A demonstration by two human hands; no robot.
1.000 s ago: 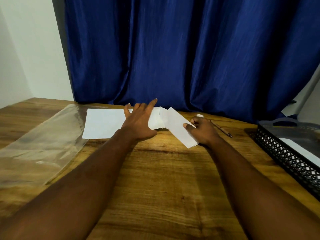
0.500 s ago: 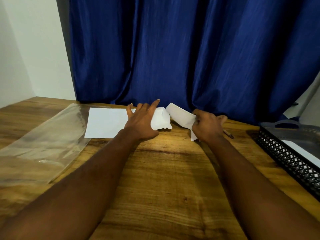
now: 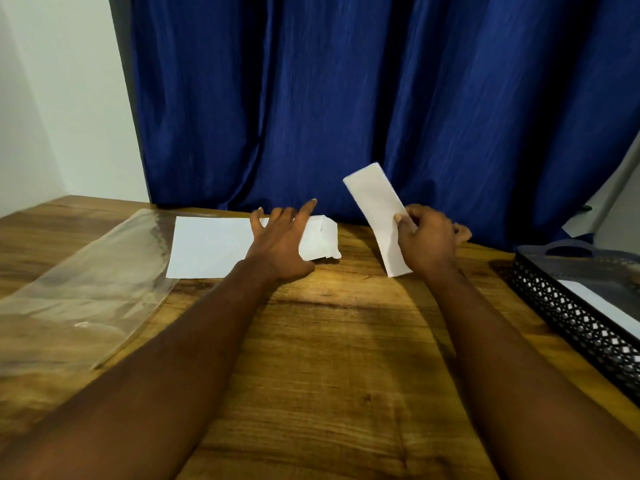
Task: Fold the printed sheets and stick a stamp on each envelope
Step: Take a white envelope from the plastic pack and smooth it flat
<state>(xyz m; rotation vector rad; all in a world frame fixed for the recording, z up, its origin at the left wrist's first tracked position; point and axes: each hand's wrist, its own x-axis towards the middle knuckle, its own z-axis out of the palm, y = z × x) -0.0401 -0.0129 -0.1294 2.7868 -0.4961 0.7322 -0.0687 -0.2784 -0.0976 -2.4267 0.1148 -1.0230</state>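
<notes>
The right hand (image 3: 429,240) pinches a folded sheet (image 3: 375,211), a long narrow white strip. Its thumb lies on the near face and its fingers are curled behind, gripping one long edge about halfway along. The strip is tilted, with its upper end leaning away from the hand toward the left and raised in front of the curtain. Its lower end is down by the wrist, close to the table; I cannot tell whether it touches the wood.

The left hand (image 3: 280,242) lies palm down with its fingers spread and straight, pressing on white paper. A flat sheet (image 3: 207,247) runs out from under its palm and outer side to the left. On its thumb side, between the two hands, sits a small white pile (image 3: 322,240) of folded pieces, partly under the fingers. Whether these are envelopes or folded sheets I cannot tell. The pile and the held strip are apart, with bare wood between them.

Both forearms reach out over the wooden table (image 3: 329,358). Left of the left hand, beyond the flat sheet and touching or overlapping its far edge, a clear plastic sleeve (image 3: 79,289) lies flat and runs back toward the person. Well to the right of the right hand stands a black mesh tray (image 3: 568,317) with a white sheet (image 3: 602,303) lying inside it. Beyond both hands, a dark blue curtain (image 3: 346,98) hangs in folds at the table's far edge, and a pale wall (image 3: 52,98) shows to its left.
</notes>
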